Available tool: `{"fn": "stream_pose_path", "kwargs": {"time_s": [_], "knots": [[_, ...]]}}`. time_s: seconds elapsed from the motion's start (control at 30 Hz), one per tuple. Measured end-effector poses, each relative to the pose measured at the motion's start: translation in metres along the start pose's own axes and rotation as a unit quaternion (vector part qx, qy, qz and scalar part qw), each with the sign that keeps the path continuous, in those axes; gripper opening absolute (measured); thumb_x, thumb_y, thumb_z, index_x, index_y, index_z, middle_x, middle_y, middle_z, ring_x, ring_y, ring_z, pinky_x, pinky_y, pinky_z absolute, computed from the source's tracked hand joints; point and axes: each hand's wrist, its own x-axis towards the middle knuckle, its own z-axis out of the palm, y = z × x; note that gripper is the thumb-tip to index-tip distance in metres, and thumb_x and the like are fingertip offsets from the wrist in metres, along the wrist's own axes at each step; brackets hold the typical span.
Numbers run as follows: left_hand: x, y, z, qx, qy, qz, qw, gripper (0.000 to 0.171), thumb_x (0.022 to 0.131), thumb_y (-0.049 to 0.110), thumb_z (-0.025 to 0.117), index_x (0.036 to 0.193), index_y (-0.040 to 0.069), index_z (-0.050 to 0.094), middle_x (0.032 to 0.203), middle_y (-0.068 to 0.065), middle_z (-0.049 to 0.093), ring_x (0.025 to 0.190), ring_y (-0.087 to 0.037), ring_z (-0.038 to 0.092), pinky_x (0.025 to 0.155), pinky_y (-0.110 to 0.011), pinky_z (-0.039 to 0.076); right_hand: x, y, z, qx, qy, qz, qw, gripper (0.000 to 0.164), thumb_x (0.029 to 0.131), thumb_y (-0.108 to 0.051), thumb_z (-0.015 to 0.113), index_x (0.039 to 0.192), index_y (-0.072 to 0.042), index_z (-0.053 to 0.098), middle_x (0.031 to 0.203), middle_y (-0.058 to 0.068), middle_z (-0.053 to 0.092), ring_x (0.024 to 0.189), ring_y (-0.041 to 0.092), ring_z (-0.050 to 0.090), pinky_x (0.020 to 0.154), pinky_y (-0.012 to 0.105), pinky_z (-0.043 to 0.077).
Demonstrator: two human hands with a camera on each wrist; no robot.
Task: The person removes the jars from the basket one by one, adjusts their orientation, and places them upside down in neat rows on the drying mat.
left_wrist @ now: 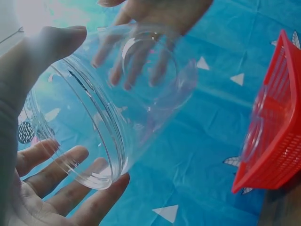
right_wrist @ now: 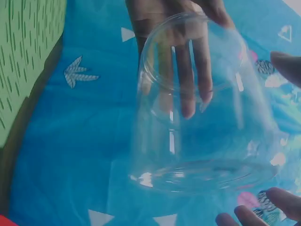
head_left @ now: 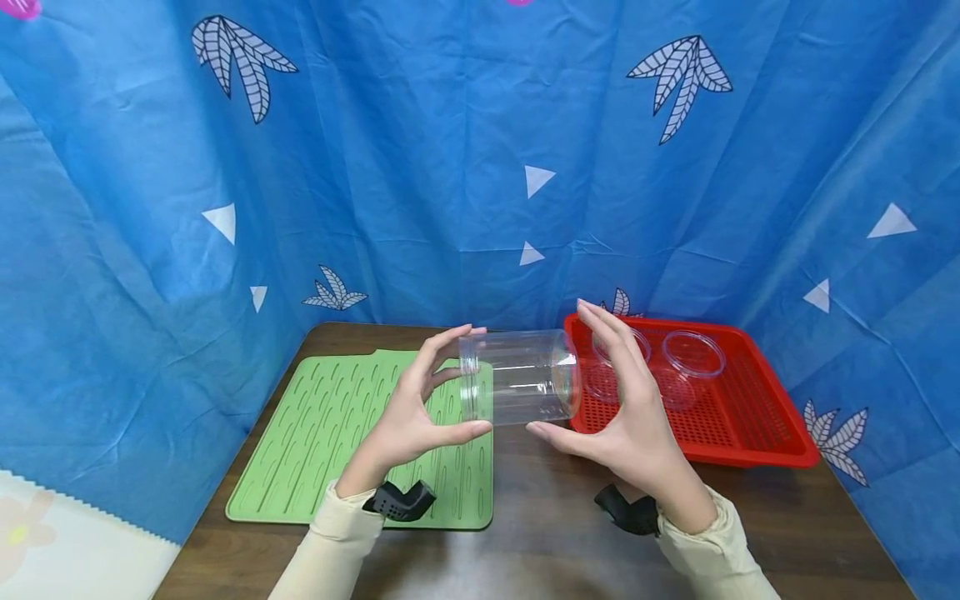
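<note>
A clear plastic jar lies sideways in the air above the table, its threaded mouth to the left and its base to the right. My left hand grips it around the mouth, thumb below and fingers on the far side. Beside the base, my right hand is spread wide, its thumb and fingers apart from the jar in the right wrist view. Through the jar wall the left fingers show at the mouth. Nothing is visible inside the jar.
A green ribbed drying mat covers the table's left side. At the back right stands a red plastic basket, with two clear round containers in its left part. A blue patterned curtain hangs behind the wooden table.
</note>
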Motion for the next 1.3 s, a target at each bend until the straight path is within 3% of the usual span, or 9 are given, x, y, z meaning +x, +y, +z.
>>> {"fn": "stream_pose_path", "kwargs": {"time_s": [0.17, 0.3, 0.4, 0.5, 0.7, 0.87, 1.07, 1.2, 1.3], "knots": [[-0.001, 0.002, -0.001, -0.033, -0.006, -0.025, 0.9991, 0.098, 0.071, -0.008, 0.084, 0.152, 0.013, 0.034, 0.153, -0.012, 0.040, 0.136, -0.034, 0.041, 0.108, -0.050, 0.041, -0.005, 0.022, 0.001, 0.114, -0.049, 0.084, 0.989, 0.110, 0.067, -0.006, 0.092, 0.157, -0.019, 0.031, 0.158, -0.003, 0.034, 0.143, 0.022, 0.032, 0.115, 0.047, 0.031], [-0.003, 0.003, -0.001, -0.049, -0.009, -0.037, 0.9981, 0.096, 0.073, -0.003, 0.085, 0.153, 0.014, 0.034, 0.154, -0.010, 0.039, 0.138, -0.032, 0.041, 0.109, -0.050, 0.038, -0.010, 0.047, 0.006, 0.235, -0.093, 0.117, 0.960, 0.104, 0.074, 0.002, 0.084, 0.158, -0.024, 0.028, 0.158, 0.001, 0.034, 0.144, 0.026, 0.032, 0.116, 0.035, 0.030], [-0.003, 0.003, -0.002, -0.061, -0.013, -0.036, 0.9974, 0.095, 0.074, -0.001, 0.085, 0.153, 0.014, 0.034, 0.154, -0.011, 0.039, 0.137, -0.032, 0.041, 0.110, -0.052, 0.038, -0.012, 0.059, 0.009, 0.302, -0.113, 0.133, 0.937, 0.098, 0.078, 0.005, 0.080, 0.157, -0.022, 0.029, 0.157, 0.007, 0.036, 0.139, 0.033, 0.039, 0.111, 0.039, 0.037], [-0.003, 0.003, -0.003, -0.069, -0.016, -0.029, 0.9971, 0.096, 0.074, -0.003, 0.084, 0.153, 0.012, 0.032, 0.155, -0.013, 0.038, 0.138, -0.032, 0.040, 0.109, -0.054, 0.037, -0.013, 0.061, 0.012, 0.332, -0.118, 0.139, 0.925, 0.093, 0.081, 0.006, 0.077, 0.157, -0.020, 0.031, 0.154, 0.012, 0.039, 0.132, 0.041, 0.046, 0.104, 0.048, 0.045], [-0.004, 0.004, -0.004, -0.079, -0.020, -0.027, 0.9964, 0.097, 0.074, -0.008, 0.082, 0.154, 0.011, 0.031, 0.155, -0.014, 0.036, 0.140, -0.032, 0.037, 0.110, -0.052, 0.037, -0.012, 0.058, 0.013, 0.332, -0.110, 0.145, 0.926, 0.091, 0.081, 0.006, 0.077, 0.156, -0.019, 0.033, 0.152, 0.013, 0.041, 0.125, 0.039, 0.053, 0.102, 0.046, 0.047], [-0.005, 0.005, -0.006, -0.073, -0.021, -0.034, 0.9966, 0.096, 0.078, 0.000, 0.083, 0.155, 0.013, 0.028, 0.158, -0.012, 0.033, 0.143, -0.032, 0.032, 0.112, -0.056, 0.032, -0.010, 0.057, 0.014, 0.322, -0.107, 0.145, 0.930, 0.091, 0.080, 0.009, 0.076, 0.155, -0.019, 0.034, 0.152, 0.011, 0.041, 0.126, 0.041, 0.052, 0.102, 0.043, 0.047], [-0.015, -0.006, -0.011, -0.036, -0.009, -0.074, 0.9966, 0.099, 0.081, 0.003, 0.082, 0.158, 0.018, 0.022, 0.162, -0.004, 0.025, 0.147, -0.025, 0.027, 0.114, -0.055, 0.029, -0.002, 0.064, 0.013, 0.259, -0.097, 0.153, 0.949, 0.093, 0.079, -0.001, 0.082, 0.154, -0.028, 0.036, 0.154, -0.001, 0.039, 0.138, 0.026, 0.040, 0.107, 0.038, 0.043], [-0.032, -0.035, -0.017, 0.061, 0.012, -0.127, 0.9900, 0.094, 0.086, 0.021, 0.081, 0.159, 0.025, 0.021, 0.161, 0.007, 0.025, 0.143, -0.022, 0.035, 0.113, -0.049, 0.034, 0.006, 0.072, 0.013, 0.205, -0.087, 0.147, 0.964, 0.093, 0.077, -0.007, 0.086, 0.153, -0.032, 0.038, 0.150, -0.002, 0.044, 0.136, 0.023, 0.043, 0.106, 0.034, 0.044], [-0.050, -0.061, -0.025, 0.192, 0.030, -0.159, 0.9678, 0.090, 0.088, 0.036, 0.078, 0.158, 0.026, 0.023, 0.161, 0.005, 0.025, 0.142, -0.025, 0.034, 0.112, -0.053, 0.034, 0.013, 0.078, 0.018, 0.170, -0.087, 0.144, 0.971, 0.092, 0.077, -0.015, 0.088, 0.152, -0.034, 0.039, 0.148, -0.004, 0.046, 0.132, 0.022, 0.045, 0.104, 0.035, 0.046]]}}
